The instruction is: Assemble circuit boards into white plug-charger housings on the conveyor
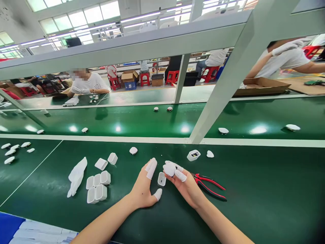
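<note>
My left hand (144, 188) is open, its thumb and fingers spread, with white covers on some fingertips. Just beyond its palm, a small white plastic box (161, 179) stands on the green bench, its open side showing. My right hand (183, 181), also wearing white finger covers, grips a small rounded white plastic part (169, 168) between thumb and fingers. Behind that hand lie pliers (210, 186) with red and black handles, their jaws partly hidden by it. Farther back are a white box with dark parts inside (193, 155) and a small white heart-shaped piece (210, 154).
Several white boxes (98, 186) cluster at left beside a crumpled white glove (77, 176). White parts (10, 152) lie at far left, and more ride on the green conveyor (134, 118). A slanted metal post (215, 98) rises ahead. Co-workers (88, 83) sit across the line.
</note>
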A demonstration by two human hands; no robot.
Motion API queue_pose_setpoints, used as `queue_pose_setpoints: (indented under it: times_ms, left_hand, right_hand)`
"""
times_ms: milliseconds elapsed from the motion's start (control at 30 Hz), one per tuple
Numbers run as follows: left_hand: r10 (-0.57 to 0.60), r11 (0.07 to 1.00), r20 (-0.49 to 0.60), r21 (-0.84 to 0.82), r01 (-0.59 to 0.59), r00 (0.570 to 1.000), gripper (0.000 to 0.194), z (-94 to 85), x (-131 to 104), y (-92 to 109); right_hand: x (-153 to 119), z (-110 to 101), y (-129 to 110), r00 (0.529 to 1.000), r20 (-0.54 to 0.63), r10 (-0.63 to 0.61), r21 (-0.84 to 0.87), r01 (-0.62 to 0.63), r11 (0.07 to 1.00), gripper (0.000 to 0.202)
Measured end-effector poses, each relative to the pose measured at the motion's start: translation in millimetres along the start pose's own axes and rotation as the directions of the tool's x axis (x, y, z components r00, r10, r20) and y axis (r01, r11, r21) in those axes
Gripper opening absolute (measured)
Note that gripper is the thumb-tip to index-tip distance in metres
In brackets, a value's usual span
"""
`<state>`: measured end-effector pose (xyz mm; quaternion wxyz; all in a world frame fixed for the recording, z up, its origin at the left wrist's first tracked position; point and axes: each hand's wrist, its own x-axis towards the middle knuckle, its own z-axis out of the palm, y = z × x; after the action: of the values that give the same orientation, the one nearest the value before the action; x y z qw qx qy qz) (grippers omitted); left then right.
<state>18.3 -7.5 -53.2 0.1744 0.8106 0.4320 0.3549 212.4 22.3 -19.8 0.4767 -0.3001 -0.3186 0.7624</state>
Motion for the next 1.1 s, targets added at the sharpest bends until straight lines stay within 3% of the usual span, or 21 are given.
queue_pose_setpoints:
  times_ms: [67,167,400,500,633,767,933,1100]
  left_hand:
    - [0.113,0.993,-0.064,0.037,-0.111,0.992,0.091,-1.9,-1.9,5.4]
    - [0.198,0.979,-0.025,0.047,-0.196,0.98,0.091,0.8,-4.2,14.6]
    - [0.112,0.992,0.17,0.035,-0.119,0.979,0.103,7.5,-3.3,18.6]
    - [0.082,0.992,0.218,-0.116,-0.058,0.973,0.102,2.2,-1.6,18.4]
    - [0.029,0.926,0.062,-0.378,-0.003,0.998,0.088,1.0,-7.3,17.6]
    - [-0.078,0.918,-0.091,-0.394,0.036,0.993,0.07,3.5,-12.1,10.2]
    - [-0.147,0.934,-0.162,-0.348,0.083,0.976,0.059,1.6,-5.8,2.4]
    - [-0.044,0.95,-0.176,-0.311,-0.013,0.983,0.056,-0.4,-0.7,3.8]
  right_hand:
    - [-1.7,2.4,5.9,1.0,0.023,0.022,-0.019,-0.021,1.0,0.036]
    - [-4.0,3.1,13.3,0.999,0.034,0.022,-0.078,-0.019,0.997,0.042]
    - [2.4,-9.4,5.4,1.0,-0.004,-0.019,-0.36,0.016,0.933,0.052]
    - [1.6,-6.4,3.7,1.0,0.009,-0.011,-0.31,0.013,0.951,0.046]
    - [-5.6,3.0,6.5,0.987,0.119,0.106,-0.04,-0.101,0.994,0.037]
    - [-8.9,3.6,7.6,0.973,0.144,0.181,0.113,-0.198,0.974,0.036]
    - [-8.9,3.9,5.2,0.974,0.18,0.138,0.062,-0.151,0.987,0.034]
    - [-12.9,14.5,4.3,0.953,0.254,0.166,-0.057,-0.156,0.986,0.031]
